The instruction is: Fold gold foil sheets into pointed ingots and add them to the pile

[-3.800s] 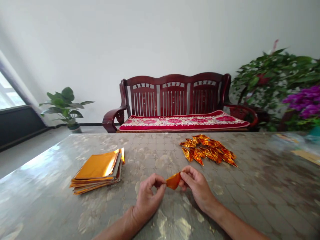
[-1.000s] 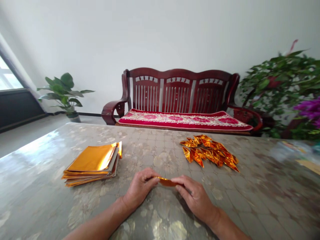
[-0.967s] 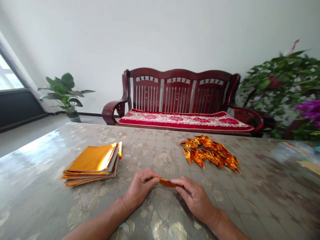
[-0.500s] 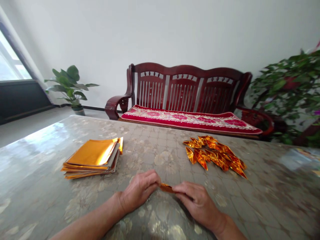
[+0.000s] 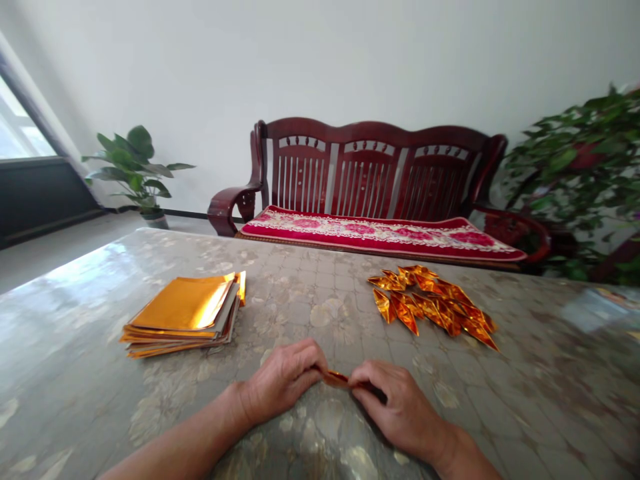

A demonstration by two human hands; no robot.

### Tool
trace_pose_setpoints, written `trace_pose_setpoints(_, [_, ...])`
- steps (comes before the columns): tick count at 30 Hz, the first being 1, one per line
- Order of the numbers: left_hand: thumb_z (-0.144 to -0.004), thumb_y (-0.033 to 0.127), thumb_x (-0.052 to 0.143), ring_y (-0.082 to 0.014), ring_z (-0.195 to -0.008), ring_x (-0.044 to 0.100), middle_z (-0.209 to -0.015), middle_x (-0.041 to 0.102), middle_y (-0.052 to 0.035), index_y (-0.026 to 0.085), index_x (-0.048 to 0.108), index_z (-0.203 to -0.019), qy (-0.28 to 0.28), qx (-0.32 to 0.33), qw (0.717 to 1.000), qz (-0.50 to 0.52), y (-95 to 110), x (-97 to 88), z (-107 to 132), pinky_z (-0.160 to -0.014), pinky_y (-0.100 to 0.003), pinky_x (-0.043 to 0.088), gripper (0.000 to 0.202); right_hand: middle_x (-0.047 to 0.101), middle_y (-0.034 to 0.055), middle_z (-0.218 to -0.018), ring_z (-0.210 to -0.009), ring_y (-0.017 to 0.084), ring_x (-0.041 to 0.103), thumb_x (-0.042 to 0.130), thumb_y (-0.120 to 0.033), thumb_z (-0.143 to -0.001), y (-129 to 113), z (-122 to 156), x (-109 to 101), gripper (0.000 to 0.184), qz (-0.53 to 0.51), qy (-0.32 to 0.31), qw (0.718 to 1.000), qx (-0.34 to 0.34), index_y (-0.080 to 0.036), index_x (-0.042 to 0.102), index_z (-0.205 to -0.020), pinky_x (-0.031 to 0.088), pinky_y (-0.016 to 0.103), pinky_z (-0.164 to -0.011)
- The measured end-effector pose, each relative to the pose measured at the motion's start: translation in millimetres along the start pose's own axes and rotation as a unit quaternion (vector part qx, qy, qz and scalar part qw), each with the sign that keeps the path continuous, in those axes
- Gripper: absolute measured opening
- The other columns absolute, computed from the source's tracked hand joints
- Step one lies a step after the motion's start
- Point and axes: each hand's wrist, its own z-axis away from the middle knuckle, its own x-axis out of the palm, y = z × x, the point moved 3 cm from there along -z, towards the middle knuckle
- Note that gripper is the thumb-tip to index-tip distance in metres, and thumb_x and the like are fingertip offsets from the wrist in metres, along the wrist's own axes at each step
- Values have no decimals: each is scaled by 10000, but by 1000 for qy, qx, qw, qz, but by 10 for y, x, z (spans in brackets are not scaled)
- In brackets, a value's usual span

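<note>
While the left hand [image 5: 286, 377] pinches one end of a folded foil piece [image 5: 337, 379], the right hand [image 5: 400, 408] clamps its other end, between a stack of gold sheets [image 5: 181, 305] and some pointed foil shapes [image 5: 440, 312] farther back on the table [image 5: 300, 293].

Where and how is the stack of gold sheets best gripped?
The stack of gold sheets is probably best pinched, top to bottom, at its right edge, coming from the right: it lies flat on the table, its uneven layers exposed there.
</note>
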Motion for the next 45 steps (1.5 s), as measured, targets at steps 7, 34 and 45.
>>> trace_pose_setpoints(7, [-997, 202, 481, -115, -878, 616, -958, 603, -23, 231, 660, -1019, -23, 20, 999, -20, 63, -20, 25, -792, -191, 457, 182, 678, 6, -835, -785, 148, 620, 525, -178, -965, -48, -5, 10, 154, 25, -17, 998, -47, -239, 653, -1024, 430, 253, -718])
trace_pose_setpoints(34, [-1007, 206, 480, -125, -809, 671, -894, 715, -43, 205, 698, -1064, -24, 75, 993, -85, 81, -79, 89, -741, -183, 492, 225, 667, 28, -898, -803, 118, 625, 459, -216, -1013, -61, -10, 1, 269, 16, -25, 997, -66, -252, 718, -1073, 469, 200, -708])
trace_pose_setpoints(45, [-1015, 228, 464, -129, -793, 674, -880, 714, -38, 245, 704, -1128, -37, 58, 993, -91, 112, -93, 79, -711, -184, 481, 266, 660, 23, -914, -827, 118, 635, 495, -206, -998, -59, -13, 18, 256, -11, -31, 999, -27, -274, 727, -1083, 477, 202, -721])
